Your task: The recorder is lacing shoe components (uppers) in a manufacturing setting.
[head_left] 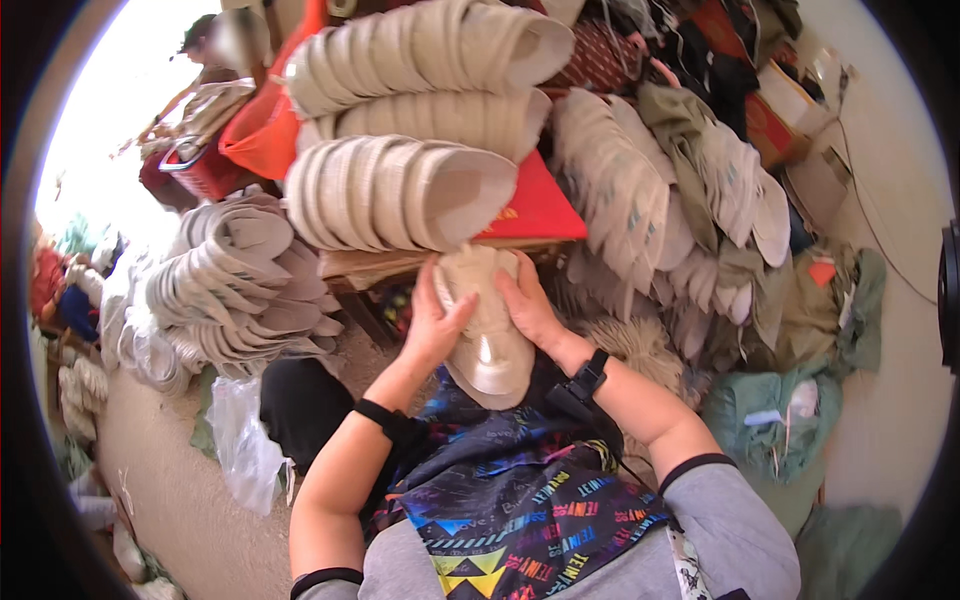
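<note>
Above my lap I hold a cream shoe upper (488, 345), its rounded toe end pointing towards me. My left hand (432, 322) is closed on its left side, with the thumb lying on top. On the opposite side my right hand (533, 312) grips it the same way. The far end of the upper reaches the edge of a small wooden table (370, 265). On that table lie nested rows of similar cream uppers (390, 190), the nearest row just beyond my hands. Most of my fingers are hidden beneath the upper.
A red box (545, 205) lies beside the rows. More uppers hang in bundles at the right (610, 180) and are heaped at the left (220, 280). A clear plastic bag (243, 450) and a green sack (780, 420) rest on the floor. Another person (200, 50) is at the far left.
</note>
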Demonstrator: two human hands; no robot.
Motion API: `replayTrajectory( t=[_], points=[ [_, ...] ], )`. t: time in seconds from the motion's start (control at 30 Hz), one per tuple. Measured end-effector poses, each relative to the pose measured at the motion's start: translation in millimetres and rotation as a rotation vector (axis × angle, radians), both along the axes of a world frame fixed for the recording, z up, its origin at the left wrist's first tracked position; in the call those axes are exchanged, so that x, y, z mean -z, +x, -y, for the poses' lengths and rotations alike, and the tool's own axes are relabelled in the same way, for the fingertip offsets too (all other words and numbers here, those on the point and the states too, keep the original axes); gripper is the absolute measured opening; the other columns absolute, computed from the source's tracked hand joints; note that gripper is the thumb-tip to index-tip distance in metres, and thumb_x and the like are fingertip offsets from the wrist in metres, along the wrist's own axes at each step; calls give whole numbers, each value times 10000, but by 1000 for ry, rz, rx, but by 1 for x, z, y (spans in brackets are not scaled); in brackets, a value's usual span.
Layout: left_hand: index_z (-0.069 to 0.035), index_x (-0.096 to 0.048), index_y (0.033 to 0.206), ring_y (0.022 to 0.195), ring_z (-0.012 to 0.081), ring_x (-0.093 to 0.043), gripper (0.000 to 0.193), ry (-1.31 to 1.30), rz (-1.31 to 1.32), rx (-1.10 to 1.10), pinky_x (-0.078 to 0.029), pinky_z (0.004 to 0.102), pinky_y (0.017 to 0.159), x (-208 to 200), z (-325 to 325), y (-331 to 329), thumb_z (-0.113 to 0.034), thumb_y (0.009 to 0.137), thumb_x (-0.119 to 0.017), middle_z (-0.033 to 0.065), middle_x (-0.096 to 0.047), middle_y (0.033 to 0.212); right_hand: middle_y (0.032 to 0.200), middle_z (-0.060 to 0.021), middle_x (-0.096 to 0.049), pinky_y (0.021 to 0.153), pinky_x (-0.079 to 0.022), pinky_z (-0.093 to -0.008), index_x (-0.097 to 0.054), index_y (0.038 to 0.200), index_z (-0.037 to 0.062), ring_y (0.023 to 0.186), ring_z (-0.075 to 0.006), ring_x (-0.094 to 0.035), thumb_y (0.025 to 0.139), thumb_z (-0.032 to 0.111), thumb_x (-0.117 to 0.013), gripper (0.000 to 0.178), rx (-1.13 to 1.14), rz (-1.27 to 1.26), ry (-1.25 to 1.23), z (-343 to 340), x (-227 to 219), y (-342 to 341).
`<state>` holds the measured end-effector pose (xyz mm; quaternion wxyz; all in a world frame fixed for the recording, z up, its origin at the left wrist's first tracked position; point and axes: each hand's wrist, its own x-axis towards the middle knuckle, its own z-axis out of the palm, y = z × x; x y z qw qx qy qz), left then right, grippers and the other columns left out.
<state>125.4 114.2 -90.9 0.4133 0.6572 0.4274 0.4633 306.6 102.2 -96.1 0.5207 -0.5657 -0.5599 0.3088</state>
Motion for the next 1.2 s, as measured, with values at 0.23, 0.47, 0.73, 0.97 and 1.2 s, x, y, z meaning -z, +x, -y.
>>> replayTrajectory(
  t=[0.23, 0.47, 0.73, 0.97, 1.2],
  points=[
    [-78, -45, 1539, 1365, 238, -301, 827, -206, 273, 109, -250, 341, 1123, -3, 8, -7, -112, 930, -604, 155, -258, 1512, 916, -155, -680, 823, -495, -324, -651, 1064, -17, 902, -238, -657, 952, 304, -583, 347, 0, 72, -348, 90, 50, 75],
    [-126, 14, 1557, 1431, 221, -219, 825, -332, 237, 170, -162, 329, 1156, -24, 29, -10, -145, 958, -552, 125, -169, 1582, 826, -113, -684, 679, -515, -342, -658, 907, 30, 745, -237, -663, 856, 165, -634, 146, 596, 403, -542, 186, 161, 222],
    [-102, -2, 1546, 1272, 254, -455, 934, -399, 223, 191, -350, 390, 1080, -30, 41, -15, -125, 889, -665, 177, -424, 1399, 932, -132, -599, 793, -450, -432, -658, 852, 88, 935, -325, -573, 744, 145, -707, 131, 662, 892, -504, 192, 160, 264],
    [-68, -34, 1535, 1264, 278, -463, 923, -420, 102, 168, -377, 396, 1063, -31, 49, -23, -159, 886, -685, 199, -404, 1401, 1006, -80, -613, 922, -356, -441, -631, 957, 106, 1070, -284, -519, 717, 184, -725, 269, 649, 1088, -588, 186, 157, 255],
    [-45, -84, 1526, 1292, 283, -438, 880, -474, 131, 169, -375, 402, 1071, -38, 55, -26, -159, 891, -682, 204, -382, 1426, 928, -87, -650, 857, -362, -426, -617, 893, 109, 979, -288, -567, 763, 173, -688, 161, 643, 1149, -558, 186, 167, 260]
  ],
)
